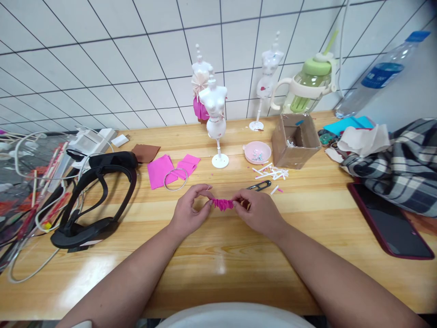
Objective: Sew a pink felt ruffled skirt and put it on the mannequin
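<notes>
Between my two hands stretches a short gathered strip of magenta crepe paper or cloth [223, 204]; which material it is I cannot tell. My left hand [191, 209] pinches its left end between thumb and finger. The right end is pinched the same way by my right hand [259, 212]. Just behind my right hand lies a small black cutter or snips [260, 186]. Flat magenta pieces [161, 171] and a thin metal ring [175, 179] rest beyond my left hand. A white mini mannequin [215, 114] stands upright on its round base behind the strip.
Two more mannequins [269, 68] stand by the tiled wall. A pink dish [257, 152] of beads, white paper sticks [271, 172] and a cardboard box [295, 141] are at back right. A black headset frame [99, 200] lies left, a phone [392, 221] right.
</notes>
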`<state>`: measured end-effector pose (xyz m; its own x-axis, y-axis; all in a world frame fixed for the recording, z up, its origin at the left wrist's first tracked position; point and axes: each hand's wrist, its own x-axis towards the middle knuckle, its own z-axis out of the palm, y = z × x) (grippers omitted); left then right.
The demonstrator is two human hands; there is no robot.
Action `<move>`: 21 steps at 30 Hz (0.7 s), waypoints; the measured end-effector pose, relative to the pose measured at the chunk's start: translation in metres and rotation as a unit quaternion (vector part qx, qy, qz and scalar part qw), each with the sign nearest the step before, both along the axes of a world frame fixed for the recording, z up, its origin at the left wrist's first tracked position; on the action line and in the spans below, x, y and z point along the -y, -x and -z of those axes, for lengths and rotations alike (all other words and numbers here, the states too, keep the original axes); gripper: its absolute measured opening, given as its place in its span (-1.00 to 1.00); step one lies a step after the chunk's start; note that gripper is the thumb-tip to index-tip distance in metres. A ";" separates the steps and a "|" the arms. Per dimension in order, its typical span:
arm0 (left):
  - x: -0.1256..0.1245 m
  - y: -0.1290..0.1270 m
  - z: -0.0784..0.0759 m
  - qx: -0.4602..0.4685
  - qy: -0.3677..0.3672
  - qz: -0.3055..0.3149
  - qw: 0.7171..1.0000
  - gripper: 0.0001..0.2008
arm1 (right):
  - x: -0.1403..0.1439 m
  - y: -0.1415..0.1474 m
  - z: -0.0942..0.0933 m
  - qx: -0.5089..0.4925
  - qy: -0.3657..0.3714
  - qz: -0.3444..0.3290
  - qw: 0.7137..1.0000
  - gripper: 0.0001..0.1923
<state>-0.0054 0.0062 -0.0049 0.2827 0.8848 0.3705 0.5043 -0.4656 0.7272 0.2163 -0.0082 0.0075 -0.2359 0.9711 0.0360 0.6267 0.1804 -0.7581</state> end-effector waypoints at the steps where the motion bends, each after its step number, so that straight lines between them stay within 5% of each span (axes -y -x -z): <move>1: 0.000 0.000 0.000 -0.002 0.002 -0.004 1.000 -0.65 | 0.000 0.000 0.000 0.002 -0.001 0.001 1.000 -0.87; 21: 0.000 0.000 0.003 0.012 0.007 -0.006 1.000 -0.63 | -0.003 -0.003 0.000 0.034 0.002 0.012 0.999 -0.90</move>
